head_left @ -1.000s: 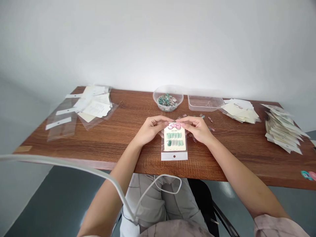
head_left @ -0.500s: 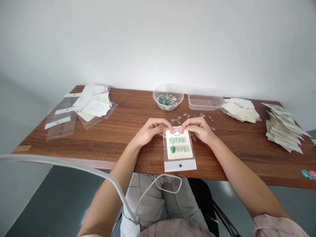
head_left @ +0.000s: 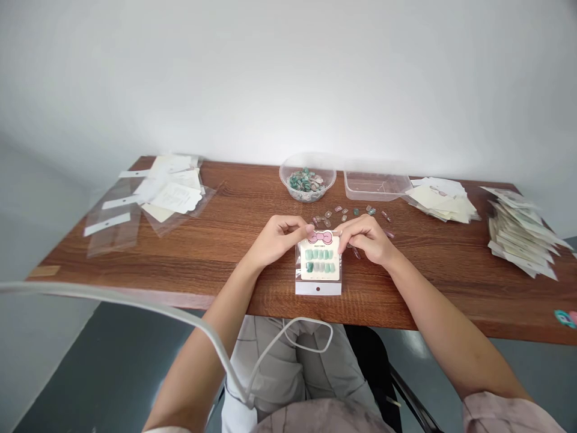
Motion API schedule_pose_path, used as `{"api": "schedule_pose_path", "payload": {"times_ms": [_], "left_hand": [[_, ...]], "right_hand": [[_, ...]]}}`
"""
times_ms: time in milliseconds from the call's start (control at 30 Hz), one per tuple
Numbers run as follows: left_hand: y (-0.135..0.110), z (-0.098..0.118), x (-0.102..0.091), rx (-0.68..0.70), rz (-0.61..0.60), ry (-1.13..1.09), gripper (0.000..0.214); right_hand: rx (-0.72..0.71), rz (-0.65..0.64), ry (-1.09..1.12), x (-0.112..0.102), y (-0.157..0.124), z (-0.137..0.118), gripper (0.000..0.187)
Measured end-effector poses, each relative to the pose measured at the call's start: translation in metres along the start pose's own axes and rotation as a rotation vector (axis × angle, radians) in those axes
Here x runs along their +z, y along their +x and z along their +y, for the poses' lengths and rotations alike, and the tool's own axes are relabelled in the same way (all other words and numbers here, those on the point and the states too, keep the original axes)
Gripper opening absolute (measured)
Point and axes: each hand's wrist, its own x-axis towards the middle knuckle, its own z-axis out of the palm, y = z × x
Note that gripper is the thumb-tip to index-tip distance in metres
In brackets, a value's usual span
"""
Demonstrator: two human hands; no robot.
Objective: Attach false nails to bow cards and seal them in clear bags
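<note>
A clear plastic bag (head_left: 305, 288) with a white punched header strip holds a cream card (head_left: 321, 246) with a pink bow at its top. Two rows of green and pale press-on nails (head_left: 320, 255) sit on the card. My left hand (head_left: 282, 239) is closed on the bag's upper left corner, thumb over it. My right hand (head_left: 366, 237) has curled fingers at the upper right edge, with the index fingertip against it; its grip is partly hidden. The header strip points toward me, above the table's front edge.
Loose nails (head_left: 327, 214) lie behind the hands. Farther back stand a round bowl (head_left: 308, 195) of nails and a clear rectangular tray (head_left: 376, 195). Cards (head_left: 439, 201) and stacked packets (head_left: 518, 234) are at right, bags and cards (head_left: 174, 195) at left. A white cable (head_left: 180, 314) crosses in front.
The bagged card has shifted slightly left and tilted, so it looks shorter. My right fingers have moved from the bow to the right edge; my left hand stays at the upper left.
</note>
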Motion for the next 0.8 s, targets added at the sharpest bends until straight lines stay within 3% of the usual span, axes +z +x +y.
{"api": "schedule_pose_path", "payload": {"times_ms": [100, 167, 267, 400, 567, 800], "left_hand": [[0.000, 0.001, 0.002, 0.028, 0.076, 0.045, 0.040], [-0.001, 0.002, 0.002, 0.048, 0.130, 0.073, 0.045], [-0.001, 0.002, 0.003, 0.050, 0.162, 0.088, 0.048], [-0.002, 0.001, 0.005, 0.070, 0.132, 0.111, 0.045], [-0.002, 0.001, 0.008, 0.086, 0.089, 0.152, 0.040], [-0.001, 0.002, 0.006, 0.078, 0.120, 0.140, 0.040]], "right_hand": [[0.001, 0.013, 0.014, -0.001, 0.000, -0.001, 0.027], [0.074, 0.057, 0.073, -0.001, -0.001, -0.001, 0.025], [0.235, 0.132, 0.151, 0.004, -0.002, -0.002, 0.040], [0.362, 0.198, 0.091, 0.017, 0.002, -0.003, 0.053], [0.348, 0.173, -0.101, 0.023, 0.005, -0.004, 0.055], [0.333, 0.074, -0.029, 0.011, 0.006, -0.011, 0.048]]}}
